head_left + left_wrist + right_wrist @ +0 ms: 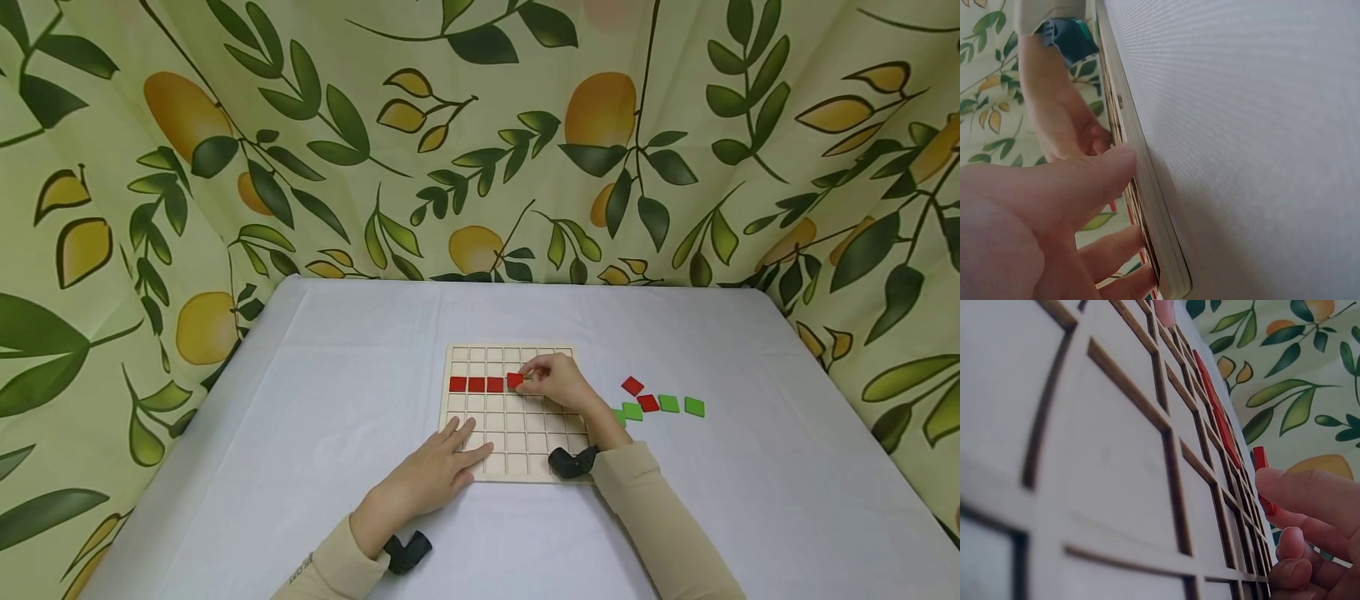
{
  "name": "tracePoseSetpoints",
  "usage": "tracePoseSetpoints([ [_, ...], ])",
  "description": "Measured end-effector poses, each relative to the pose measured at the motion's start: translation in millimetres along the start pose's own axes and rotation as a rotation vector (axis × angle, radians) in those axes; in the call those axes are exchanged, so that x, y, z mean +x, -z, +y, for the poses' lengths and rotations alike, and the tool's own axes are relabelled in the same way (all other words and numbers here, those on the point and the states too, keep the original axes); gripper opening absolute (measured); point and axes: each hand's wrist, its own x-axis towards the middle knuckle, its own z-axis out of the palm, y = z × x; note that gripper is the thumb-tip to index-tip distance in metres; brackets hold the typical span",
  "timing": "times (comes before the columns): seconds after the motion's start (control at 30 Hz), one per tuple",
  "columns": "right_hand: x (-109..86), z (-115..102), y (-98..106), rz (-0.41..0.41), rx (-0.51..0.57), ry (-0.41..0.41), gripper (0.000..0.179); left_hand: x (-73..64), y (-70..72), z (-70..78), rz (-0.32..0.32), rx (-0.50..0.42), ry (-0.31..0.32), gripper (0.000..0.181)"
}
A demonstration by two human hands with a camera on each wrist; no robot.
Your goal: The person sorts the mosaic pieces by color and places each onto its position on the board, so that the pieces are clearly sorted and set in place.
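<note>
A wooden grid board [517,439] lies on the table, its square cells framed by raised strips. Three red square tiles [476,384] sit side by side in its third row from the left edge. Between thumb and fingers my right hand [557,380] pinches another red tile [514,381], at the cell just right of that row of red. In the right wrist view the pinched tile [1264,481] stands slightly off the grid. My left hand [431,469] rests on the board's lower left corner, fingers spread; in the left wrist view its thumb [1100,178] touches the board's edge.
Right of the board lie loose tiles: two red ones, such as a red tile [632,386], and several green ones, such as a green tile [694,407]. A white cloth [315,375] covers the table. A leaf-and-fruit patterned curtain [480,167] hangs behind. Black devices [408,552] are on both wrists.
</note>
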Motion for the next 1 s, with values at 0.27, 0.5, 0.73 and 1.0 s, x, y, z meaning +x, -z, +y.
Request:
tracePoseSetpoints([
  [0.27, 2.0, -0.1, -1.6, -0.004, -0.016, -0.042, 0.025, 0.3, 1.1, 0.5, 0.004, 0.003, -0.002, 0.043],
  [0.5, 2.7, 0.9, -2.4, -0.006, -0.029, -0.038, 0.025, 0.6, 1.7, 0.5, 0.007, 0.004, -0.004, 0.044],
  [0.73, 0.7, 0.1, -2.2, -0.004, -0.032, -0.027, 0.024, -0.1, 2.2, 1.4, -0.001, 0.007, -0.001, 0.043],
  [1.0, 0.2, -1.9, -3.3, -0.007, -0.030, -0.047, 0.024, 0.9, 0.2, 0.1, -0.003, 0.004, 0.002, 0.043],
])
